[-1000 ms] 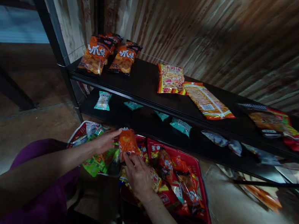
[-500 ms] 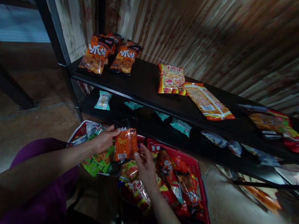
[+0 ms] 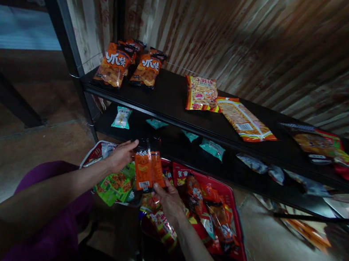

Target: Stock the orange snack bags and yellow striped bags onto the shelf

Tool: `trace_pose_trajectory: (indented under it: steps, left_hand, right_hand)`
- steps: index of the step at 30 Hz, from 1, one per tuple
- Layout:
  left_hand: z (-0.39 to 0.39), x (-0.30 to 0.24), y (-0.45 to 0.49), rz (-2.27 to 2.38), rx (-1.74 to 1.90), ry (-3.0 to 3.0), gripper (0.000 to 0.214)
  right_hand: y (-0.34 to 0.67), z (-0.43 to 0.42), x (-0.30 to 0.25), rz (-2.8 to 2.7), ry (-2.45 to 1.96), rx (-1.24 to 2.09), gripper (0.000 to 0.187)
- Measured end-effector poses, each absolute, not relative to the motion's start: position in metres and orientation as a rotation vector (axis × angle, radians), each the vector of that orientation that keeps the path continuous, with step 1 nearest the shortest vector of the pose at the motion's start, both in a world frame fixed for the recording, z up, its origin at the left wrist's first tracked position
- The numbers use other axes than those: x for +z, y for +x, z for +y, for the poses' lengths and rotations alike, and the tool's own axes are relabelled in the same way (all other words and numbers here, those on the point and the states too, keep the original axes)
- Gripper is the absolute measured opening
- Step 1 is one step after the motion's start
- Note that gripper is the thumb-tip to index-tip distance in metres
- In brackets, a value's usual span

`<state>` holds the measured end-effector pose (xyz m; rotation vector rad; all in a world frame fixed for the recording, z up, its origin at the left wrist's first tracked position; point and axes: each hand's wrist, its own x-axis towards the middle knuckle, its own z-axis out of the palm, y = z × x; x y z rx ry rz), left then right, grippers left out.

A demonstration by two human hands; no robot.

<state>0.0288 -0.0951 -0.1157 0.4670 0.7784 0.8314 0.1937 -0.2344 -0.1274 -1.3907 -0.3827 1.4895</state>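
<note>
An orange-and-black snack bag [image 3: 145, 168] is held between my two hands above the baskets, its back with the barcode facing up. My left hand [image 3: 123, 156] pinches its upper left edge. At the lower right corner, my right hand [image 3: 171, 199] grips it between thumb and fingers. Beneath them, a red basket [image 3: 242, 232] holds many snack bags in red, orange and yellow. Left of it, another basket [image 3: 90, 151] holds green snack bags [image 3: 116, 185], partly covered by my left arm.
A black shelf [image 3: 166, 97] stands in front, with orange snack bags [image 3: 114, 66] at its left end and yellow noodle-snack bags [image 3: 201, 94] in the middle. Small teal packets [image 3: 212, 148] lie on the lower shelf [image 3: 171, 148]. A dark post [image 3: 59, 34] rises at the left.
My right hand has closed on the lower corner of the orange snack bag. The bag has turned slightly, and my left hand has shifted a little up along its edge.
</note>
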Motion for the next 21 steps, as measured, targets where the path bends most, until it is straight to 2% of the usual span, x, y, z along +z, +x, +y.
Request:
trace_pose_trajectory:
  steps: [6,21]
  left_hand:
    - [-0.091,-0.117,0.029,0.84,0.889,0.443,0.017]
    - [-0.087,-0.118,0.028,0.8,0.924,0.373,0.01]
  right_hand:
    - [0.189,-0.235,-0.133,-0.396,-1.411,1.471,0.051]
    - [0.192,-0.24,-0.141,-0.627,-1.339,1.524,0.038]
